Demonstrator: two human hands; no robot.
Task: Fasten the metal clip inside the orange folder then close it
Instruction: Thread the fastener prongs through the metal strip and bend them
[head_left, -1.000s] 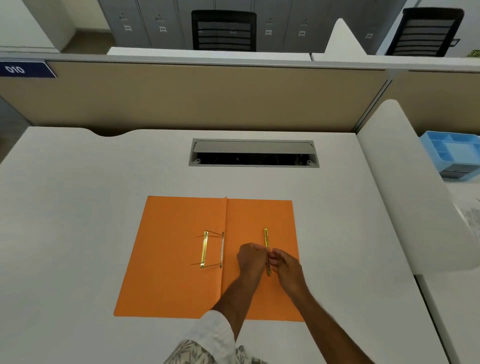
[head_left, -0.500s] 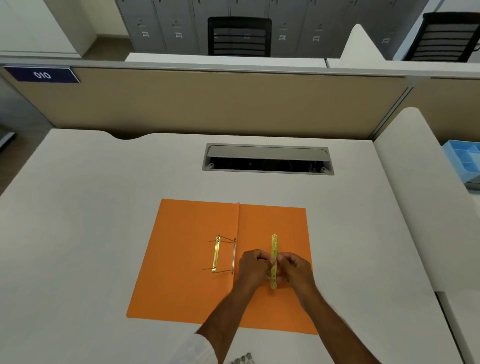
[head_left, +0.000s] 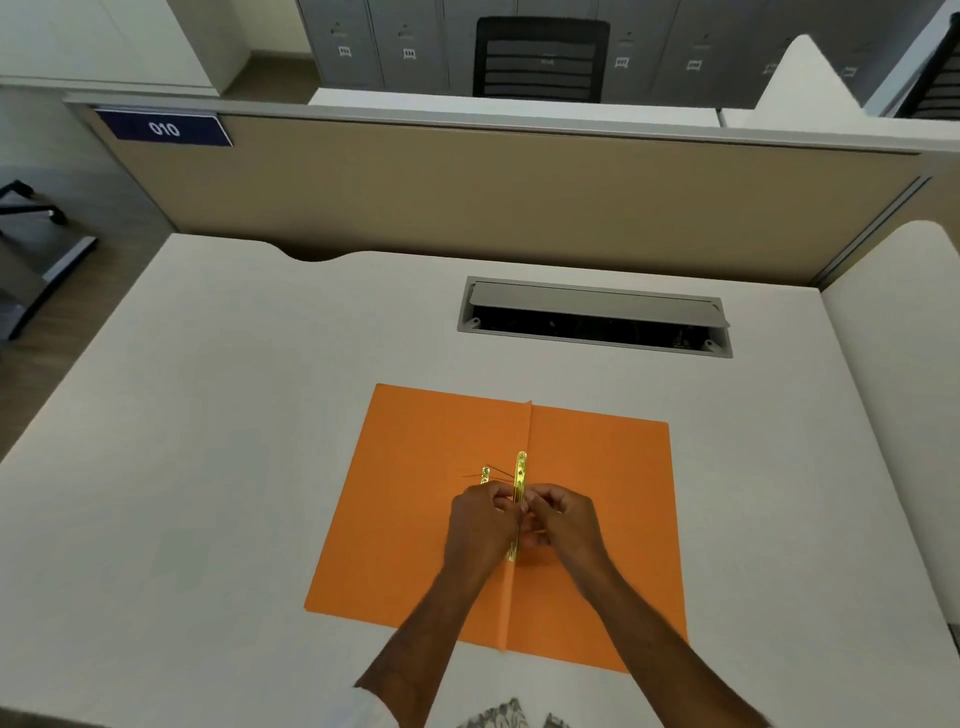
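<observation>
The orange folder (head_left: 597, 499) lies open and flat on the white desk (head_left: 234, 441), its crease running toward me. A gold metal clip bar (head_left: 520, 475) stands lengthwise over the crease, pinched between my left hand (head_left: 483, 525) and my right hand (head_left: 563, 522), which meet at its middle. Its lower tip shows below my fingers. Just left of it, the top end of the gold fastener base (head_left: 485, 474) with its thin prongs peeks out; my left hand hides the remainder.
A grey cable tray (head_left: 595, 325) with its lid raised is sunk into the desk behind the folder. A beige partition (head_left: 493, 197) bounds the far edge and a white divider (head_left: 893, 364) the right side. Bare desk lies left of the folder.
Both hands have carried the clip bar leftward from the right leaf to the crease, beside the fastener base. My left hand now covers most of the base.
</observation>
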